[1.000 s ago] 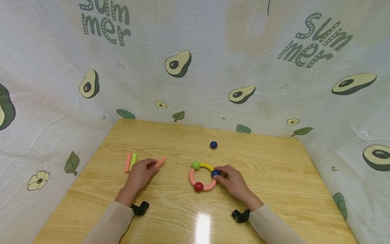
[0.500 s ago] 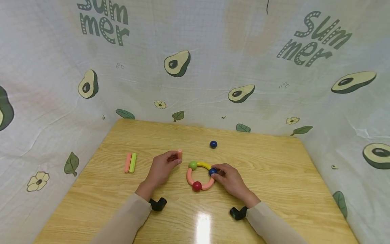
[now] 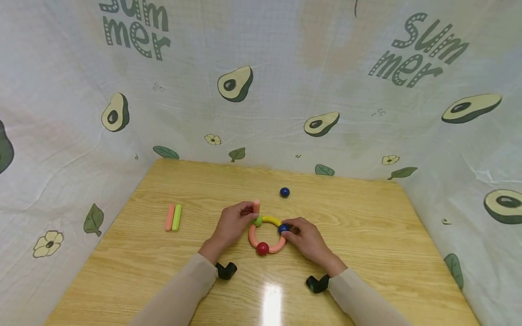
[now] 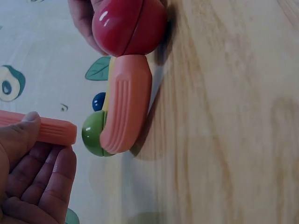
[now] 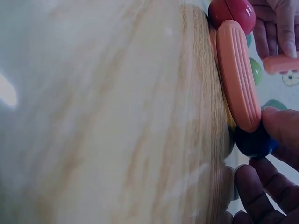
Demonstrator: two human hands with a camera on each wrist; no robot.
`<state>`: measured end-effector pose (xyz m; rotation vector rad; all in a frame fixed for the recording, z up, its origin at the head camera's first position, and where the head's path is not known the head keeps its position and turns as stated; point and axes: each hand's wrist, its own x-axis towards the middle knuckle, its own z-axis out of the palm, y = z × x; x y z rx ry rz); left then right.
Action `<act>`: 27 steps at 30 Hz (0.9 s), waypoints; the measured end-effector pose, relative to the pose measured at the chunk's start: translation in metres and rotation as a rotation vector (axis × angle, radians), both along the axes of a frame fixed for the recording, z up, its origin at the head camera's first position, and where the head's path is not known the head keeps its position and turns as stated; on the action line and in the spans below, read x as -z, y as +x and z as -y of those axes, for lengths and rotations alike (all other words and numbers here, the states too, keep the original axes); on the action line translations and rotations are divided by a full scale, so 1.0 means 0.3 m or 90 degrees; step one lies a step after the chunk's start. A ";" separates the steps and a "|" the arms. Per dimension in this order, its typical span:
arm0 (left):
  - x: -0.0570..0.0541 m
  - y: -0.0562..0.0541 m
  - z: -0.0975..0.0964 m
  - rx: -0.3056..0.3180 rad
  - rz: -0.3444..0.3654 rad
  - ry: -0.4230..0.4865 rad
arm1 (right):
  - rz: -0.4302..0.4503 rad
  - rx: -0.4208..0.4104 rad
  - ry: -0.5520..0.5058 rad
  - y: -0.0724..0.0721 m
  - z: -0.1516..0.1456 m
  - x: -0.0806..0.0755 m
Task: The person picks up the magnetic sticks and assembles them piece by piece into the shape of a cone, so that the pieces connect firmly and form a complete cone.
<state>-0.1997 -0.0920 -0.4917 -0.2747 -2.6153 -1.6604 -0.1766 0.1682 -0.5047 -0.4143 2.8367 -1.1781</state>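
Observation:
On the table lies a ring of curved pieces and balls: a green ball point(image 4: 93, 134), a yellow curved piece point(image 3: 271, 219), a blue ball point(image 5: 254, 141), a red ball point(image 3: 263, 248) and pink curved pieces point(image 5: 238, 74). My left hand point(image 3: 234, 222) pinches a straight pink stick point(image 3: 256, 207) between thumb and fingers and holds it upright over the green ball. In the left wrist view a small gap shows between the stick's lower end and that ball. With thumb and fingers, my right hand point(image 3: 306, 239) grips the blue ball at the ring's right side.
Another pink stick point(image 3: 170, 218) and a yellow-green stick point(image 3: 176, 218) lie side by side at the table's left. A loose dark blue ball point(image 3: 284, 192) sits behind the ring. A printed cloth point(image 3: 277, 99) surrounds the wooden table point(image 3: 367, 235) at the back and sides.
My left hand has carried the pink stick rightward from beside the other sticks and turned it upright over the green ball. The right hand stays on the blue ball; the ring has shifted slightly left.

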 end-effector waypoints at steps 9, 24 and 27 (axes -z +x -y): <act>0.022 0.000 -0.005 0.023 0.008 -0.034 | 0.000 0.006 0.004 -0.002 0.002 0.004; 0.066 -0.021 -0.005 0.018 -0.018 -0.162 | -0.009 0.005 -0.006 0.000 -0.001 0.018; 0.065 -0.024 -0.009 0.024 -0.010 -0.152 | -0.003 -0.006 -0.012 0.002 -0.005 0.019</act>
